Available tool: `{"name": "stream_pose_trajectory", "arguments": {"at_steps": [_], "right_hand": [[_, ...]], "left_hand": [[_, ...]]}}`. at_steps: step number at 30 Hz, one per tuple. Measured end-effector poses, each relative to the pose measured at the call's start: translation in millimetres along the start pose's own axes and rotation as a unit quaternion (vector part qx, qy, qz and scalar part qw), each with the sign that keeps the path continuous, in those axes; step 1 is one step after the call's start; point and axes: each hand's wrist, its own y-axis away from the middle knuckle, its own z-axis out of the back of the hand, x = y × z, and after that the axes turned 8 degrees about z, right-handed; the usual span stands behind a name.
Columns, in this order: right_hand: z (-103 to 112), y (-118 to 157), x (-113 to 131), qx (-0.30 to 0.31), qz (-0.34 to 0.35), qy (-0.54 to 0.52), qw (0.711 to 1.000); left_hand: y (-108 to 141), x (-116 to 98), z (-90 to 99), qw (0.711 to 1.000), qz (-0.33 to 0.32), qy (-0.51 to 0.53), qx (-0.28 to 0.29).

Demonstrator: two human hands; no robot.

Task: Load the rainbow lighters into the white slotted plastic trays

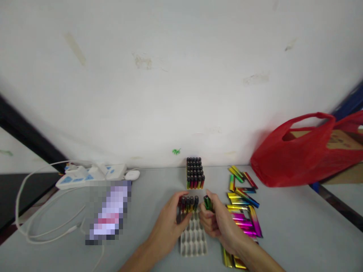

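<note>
My left hand is curled round the far left end of a pale celled tray. Its thumb lies in front of a short row of black-topped lighters standing there, and a finger passes behind them. To the right of that row, my right hand is closed around one lighter with a black top and a shiny green body. Most of that body is hidden by the fingers. Nearer me, the tray's cells hold nothing. Behind the tray stands an upright block of lighters with yellow-to-red metallic bodies.
Loose shiny metallic pieces in gold, magenta, green and blue lie at the right. Beyond them sits a red plastic bag with a cardboard box inside. At left are a power strip, white cables and a blurred-out phone-like object.
</note>
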Motion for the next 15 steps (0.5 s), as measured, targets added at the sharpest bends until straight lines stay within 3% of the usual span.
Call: {"name": "stream_pose_trajectory", "arguments": {"at_steps": [15], "right_hand": [[-1.0, 0.9, 3.2, -0.009, 0.016, 0.01, 1.0]], "left_hand": [[0.6, -0.7, 1.1, 1.0, 0.004, -0.002, 0.002]]}}
